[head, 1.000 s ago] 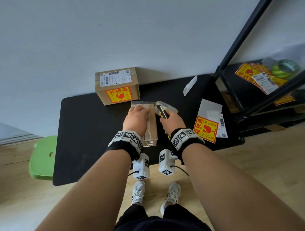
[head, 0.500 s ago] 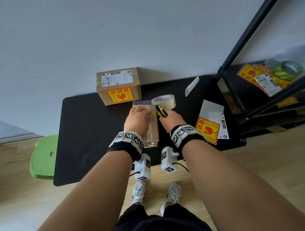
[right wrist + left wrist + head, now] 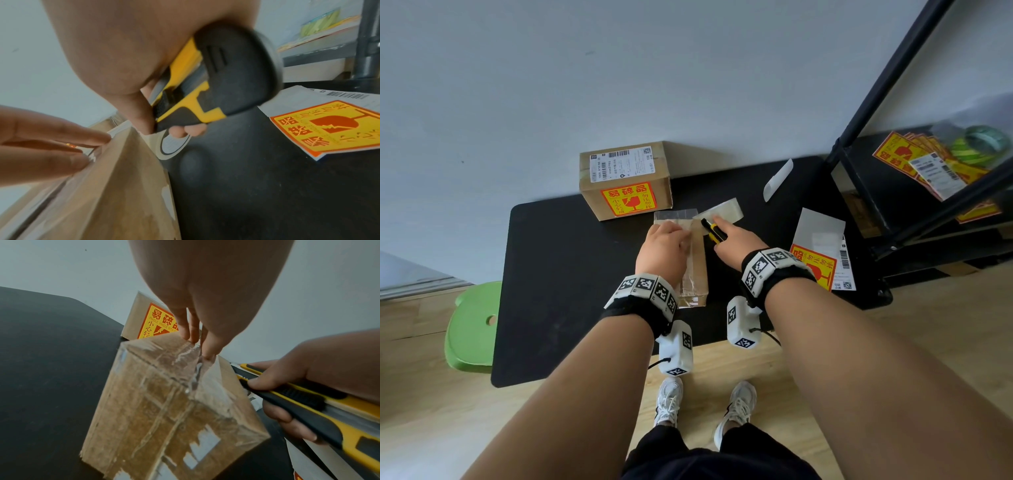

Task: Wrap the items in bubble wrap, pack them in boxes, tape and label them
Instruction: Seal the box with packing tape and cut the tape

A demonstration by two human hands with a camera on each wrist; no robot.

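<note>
On the table (image 3: 558, 274), the small box (image 3: 697, 274) lies near the front edge, under the left hand (image 3: 662, 253). The larger box (image 3: 626, 181) stands behind it, against the wall. Just right of the small box is the right hand (image 3: 736, 240) with the knife (image 3: 714, 231); behind it what seems to be a tape roll (image 3: 722, 210). The label sheets (image 3: 818, 253) lie further right, the rack (image 3: 893, 171) beyond them. A stool (image 3: 472, 325) sits left of the table.
</note>
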